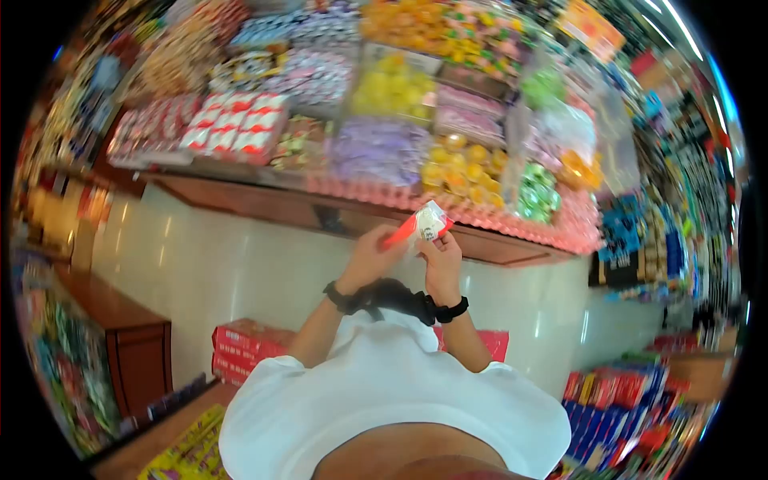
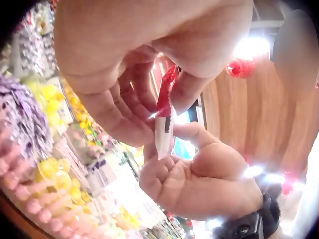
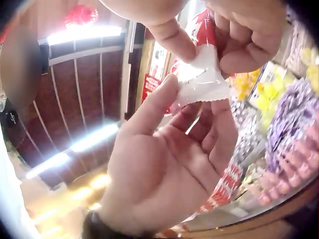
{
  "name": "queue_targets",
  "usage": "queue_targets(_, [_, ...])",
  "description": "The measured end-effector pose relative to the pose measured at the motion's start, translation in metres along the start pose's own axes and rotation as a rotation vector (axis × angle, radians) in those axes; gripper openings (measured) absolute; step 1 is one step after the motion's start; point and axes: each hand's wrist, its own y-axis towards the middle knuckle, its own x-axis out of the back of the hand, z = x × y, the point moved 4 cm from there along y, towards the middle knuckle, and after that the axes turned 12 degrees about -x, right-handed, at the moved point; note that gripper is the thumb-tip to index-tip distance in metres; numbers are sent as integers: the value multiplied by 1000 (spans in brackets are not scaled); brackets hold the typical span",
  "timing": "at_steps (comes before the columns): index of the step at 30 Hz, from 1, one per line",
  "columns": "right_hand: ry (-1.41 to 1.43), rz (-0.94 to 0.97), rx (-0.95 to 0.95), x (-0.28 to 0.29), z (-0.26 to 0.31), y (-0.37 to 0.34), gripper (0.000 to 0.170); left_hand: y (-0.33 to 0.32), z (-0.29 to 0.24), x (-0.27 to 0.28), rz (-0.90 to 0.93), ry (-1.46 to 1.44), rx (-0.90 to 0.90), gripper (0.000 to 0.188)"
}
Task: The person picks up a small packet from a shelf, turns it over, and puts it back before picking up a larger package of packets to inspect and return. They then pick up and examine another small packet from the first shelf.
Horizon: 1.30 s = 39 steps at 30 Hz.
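A small red-and-white wrapped snack packet is held up in front of the candy counter. My left hand pinches its red end between thumb and fingers. At the white end, my right hand grips the edge with thumb and fingertips. The right wrist view shows the packet's white crimped edge near the right thumb, with the left hand above it. Seen edge-on in the left wrist view, the packet sits between the left fingers and thumb, the right hand just below.
A wooden counter with pink trim stands ahead, bearing purple-wrapped candies, yellow candies and red-and-white packs. Red boxes are by the person's left side. A wooden cabinet stands farther left.
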Motion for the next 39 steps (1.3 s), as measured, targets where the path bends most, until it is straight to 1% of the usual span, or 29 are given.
queue_targets(1, [-29, 52, -36, -19, -4, 10, 31, -4, -3, 17, -65, -10, 17, 29])
queue_targets(4, [-67, 197, -132, -74, -17, 38, 32, -11, -5, 66, -254, -27, -60, 34])
queue_targets(7, [-31, 326, -216, -131, -31, 62, 34, -13, -1, 119, -404, 79, 73, 37])
queue_targets(9, [-9, 383, -269, -167, -34, 80, 36, -7, -8, 152, -493, 102, -17, 36])
queue_targets(10, [-41, 384, -291, -181, -37, 93, 38, -5, -12, 167, -531, 116, -56, 35])
queue_targets(13, [-1, 367, -303, -222, -44, 132, 36, 7, -13, 221, -626, 212, -11, 36])
queue_targets(14, [5, 372, -319, -233, -47, 143, 30, 12, -15, 238, -644, 226, -4, 37])
queue_targets(15, [4, 399, -338, -245, -52, 156, 28, 17, -17, 255, -660, 241, 3, 38])
queue_targets(17, [-5, 448, -383, -266, -60, 172, 23, 31, -30, 278, -708, 239, -5, 39])
queue_targets(19, [-27, 433, -362, -283, -60, 181, 21, 49, -46, 301, -771, 207, -48, 40])
queue_targets(23, [-42, 438, -341, -313, -65, 198, 21, 69, -57, 335, -849, 164, -3, 34])
queue_targets(26, [-116, 371, -300, -327, -56, 204, 23, 80, -56, 356, -823, 161, -7, 32])
queue_targets(29, [-203, 385, -281, -339, -69, 221, 27, 85, -42, 382, -808, 282, -35, 31])
queue_targets(32, [-235, 357, -314, -360, -75, 231, 30, 94, -34, 415, -770, 465, 5, 31])
queue_targets(34, [-226, 340, -305, -374, -83, 240, 30, 103, -30, 438, -737, 568, -1, 28])
queue_targets(35, [-221, 329, -306, -382, -87, 242, 31, 107, -30, 449, -718, 618, 2, 27])
queue_targets(38, [-242, 316, -389, -408, -96, 253, 30, 123, -25, 490, -579, 736, 5, 27])
queue_targets(39, [-247, 311, -413, -419, -99, 255, 31, 128, -19, 506, -545, 731, 2, 27])
